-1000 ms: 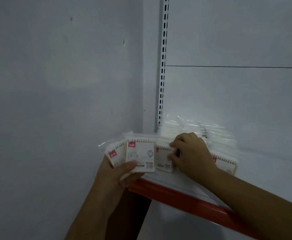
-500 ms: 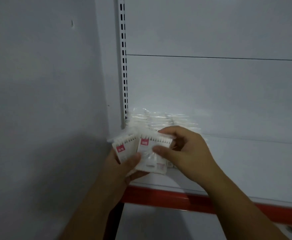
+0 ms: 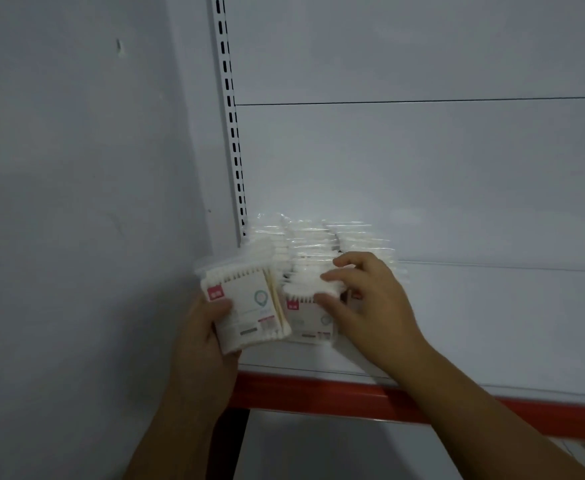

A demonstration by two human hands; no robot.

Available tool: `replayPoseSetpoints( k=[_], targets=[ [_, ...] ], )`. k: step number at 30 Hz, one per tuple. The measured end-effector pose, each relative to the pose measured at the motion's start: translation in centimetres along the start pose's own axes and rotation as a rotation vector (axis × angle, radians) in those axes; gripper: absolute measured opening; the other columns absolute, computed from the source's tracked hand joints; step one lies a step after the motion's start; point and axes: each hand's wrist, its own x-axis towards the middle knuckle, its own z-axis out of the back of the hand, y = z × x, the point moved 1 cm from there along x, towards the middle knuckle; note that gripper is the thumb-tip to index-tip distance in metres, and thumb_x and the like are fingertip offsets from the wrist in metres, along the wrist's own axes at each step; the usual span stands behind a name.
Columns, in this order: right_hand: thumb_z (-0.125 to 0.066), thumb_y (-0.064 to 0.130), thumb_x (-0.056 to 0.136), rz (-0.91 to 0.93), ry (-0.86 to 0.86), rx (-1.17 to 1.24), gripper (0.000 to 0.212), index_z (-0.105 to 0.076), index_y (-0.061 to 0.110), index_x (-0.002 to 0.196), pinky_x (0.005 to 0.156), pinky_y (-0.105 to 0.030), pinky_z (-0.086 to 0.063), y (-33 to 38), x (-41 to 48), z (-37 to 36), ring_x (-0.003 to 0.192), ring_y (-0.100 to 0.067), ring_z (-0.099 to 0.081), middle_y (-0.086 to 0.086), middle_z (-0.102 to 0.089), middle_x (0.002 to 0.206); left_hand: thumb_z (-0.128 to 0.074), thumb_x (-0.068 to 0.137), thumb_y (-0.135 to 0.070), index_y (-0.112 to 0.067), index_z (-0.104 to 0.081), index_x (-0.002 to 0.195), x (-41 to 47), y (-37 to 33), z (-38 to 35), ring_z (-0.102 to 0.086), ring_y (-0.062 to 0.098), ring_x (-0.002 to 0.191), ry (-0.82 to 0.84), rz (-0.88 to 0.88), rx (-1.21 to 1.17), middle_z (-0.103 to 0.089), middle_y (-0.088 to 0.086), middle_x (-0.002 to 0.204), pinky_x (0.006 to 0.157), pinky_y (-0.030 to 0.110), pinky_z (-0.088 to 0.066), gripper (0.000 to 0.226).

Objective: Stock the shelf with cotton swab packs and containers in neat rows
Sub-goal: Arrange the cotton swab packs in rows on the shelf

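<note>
A: Where are the cotton swab packs?

B: In three places. The left hand (image 3: 208, 344), at about seven o'clock from the middle of the view, holds a small bundle of packs (image 3: 246, 306). The thumb lies across the printed front and the palm is behind, so the hand is closed around it. The bundle is tilted and sits just off the left end of the shelf (image 3: 492, 323).

A: What do the packs look like?

B: They are flat rectangles of thin, shiny plastic. The front has a pink square label and a pale round drawing. White cotton tips form a bumpy line on top, and pale wooden sticks show at the right side of the bundle.

A: And the right hand?

B: The right hand (image 3: 370, 306), at about five o'clock, pinches the front pack (image 3: 310, 323) at its fluffy top, between thumb and curled fingers. This pack stands upright on the shelf, just beside the bundle, at its three o'clock.

A: What is behind it?

B: The rows of packs (image 3: 319, 237), at twelve o'clock from the front pack, run back to the smooth back panel (image 3: 422, 168). The picture is blurred there, so I cannot count them.

A: And the shelf itself?

B: It is flat white metal with a glossy red strip (image 3: 353, 398) on the front edge. A white slotted post (image 3: 232, 133) rises at eleven o'clock, next to a plain matte wall (image 3: 76, 168).
</note>
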Motion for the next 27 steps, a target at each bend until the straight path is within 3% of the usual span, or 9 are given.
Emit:
replayPoseSetpoints(
  k=[4,7,9,11,13,15,21,25,27],
  targets=[
    [-0.063,0.049,0.079,-0.041,0.171,0.563,0.035,-0.056,0.047,0.113,0.069,-0.019,-0.053,2.3,0.5,3.0,0.088,-0.006,-0.064,0.023,-0.063,0.105,-0.052,0.07,-0.01,-0.029,-0.074,0.083,0.1,0.2,-3.3,-0.072,0.013,0.072,0.208,-0.082,0.087,-0.075,-0.001,0.082,0.055,0.023,-0.055,0.032],
    [-0.075,0.028,0.078,0.023,0.138,0.459,0.028,-0.062,0.039,0.1,0.062,-0.02,-0.056,2.5,0.9,4.4,0.082,-0.007,-0.067,0.018,-0.067,0.093,-0.053,0.079,-0.031,-0.036,-0.063,0.108,0.1,0.3,-5.8,-0.069,0.004,0.079,0.342,-0.174,0.447,-0.071,-0.012,0.09,0.058,0.019,-0.053,0.031],
    [-0.076,0.02,0.076,-0.058,-0.001,0.388,0.025,-0.064,0.038,0.09,0.062,-0.024,-0.058,0.8,1.0,5.7,0.081,-0.007,-0.067,0.018,-0.068,0.089,-0.054,0.077,-0.048,-0.037,-0.048,0.131,1.0,-0.3,-5.8,-0.059,-0.008,0.087,0.278,-0.348,0.829,-0.061,-0.02,0.093,0.063,0.017,-0.05,0.056],
    [-0.076,0.024,0.074,-0.152,-0.017,0.266,0.021,-0.064,0.038,0.085,0.063,-0.023,-0.057,-1.4,0.4,6.5,0.079,-0.004,-0.066,0.018,-0.068,0.085,-0.055,0.072,-0.051,-0.035,-0.037,0.142,2.0,-0.8,-5.3,-0.046,-0.011,0.106,0.305,-0.545,1.212,-0.052,-0.028,0.116,0.089,0.024,-0.046,0.074],
    [-0.077,0.028,0.072,-0.188,0.025,0.07,0.022,-0.062,0.039,0.084,0.063,-0.015,-0.051,-3.1,-0.7,6.0,0.08,0.003,-0.062,0.02,-0.065,0.086,-0.057,0.078,-0.048,-0.032,-0.029,0.148,2.9,-0.2,-4.9,-0.026,0.004,0.137,0.516,-0.551,1.599,-0.036,-0.013,0.149,0.114,0.035,-0.021,0.077],
    [-0.078,0.027,0.074,-0.173,0.035,-0.088,0.023,-0.066,0.033,0.092,0.066,-0.008,-0.042,-4.1,-1.8,4.6,0.084,0.007,-0.056,0.021,-0.056,0.094,-0.055,0.088,-0.041,-0.031,-0.015,0.152,3.9,1.1,-4.8,-0.002,0.011,0.147,0.675,-0.457,1.891,-0.012,-0.008,0.16,0.118,0.038,0.002,0.076],
    [-0.074,0.036,0.077,-0.161,-0.072,-0.189,0.035,-0.069,0.021,0.108,0.066,-0.023,-0.05,-5.4,-3.0,2.5,0.085,-0.006,-0.054,0.01,-0.049,0.101,-0.052,0.09,-0.037,-0.035,-0.014,0.151,6.0,2.6,-4.4,-0.006,0.009,0.147,0.692,-0.488,2.012,-0.013,-0.013,0.16,0.118,0.037,0.0,0.072],
    [-0.071,0.047,0.079,-0.074,-0.04,-0.255,0.044,-0.068,0.022,0.114,0.068,-0.023,-0.045,-5.0,-2.9,2.7,0.081,-0.004,-0.05,0.012,-0.046,0.099,-0.061,0.083,-0.049,-0.037,-0.029,0.147,6.5,1.6,-5.4,-0.022,0.008,0.143,0.734,-0.508,2.097,-0.028,-0.015,0.155,0.117,0.032,-0.014,0.072],
    [-0.058,0.061,0.081,-0.086,-0.024,-0.235,0.056,-0.061,0.028,0.125,0.069,-0.02,-0.042,-5.0,-2.8,4.1,0.084,0.002,-0.046,0.015,-0.043,0.104,-0.061,0.078,-0.064,-0.036,-0.026,0.148,6.4,0.4,-6.5,-0.018,0.009,0.144,0.81,-0.419,2.181,-0.022,-0.014,0.157,0.118,0.031,-0.016,0.084]
  ],
)
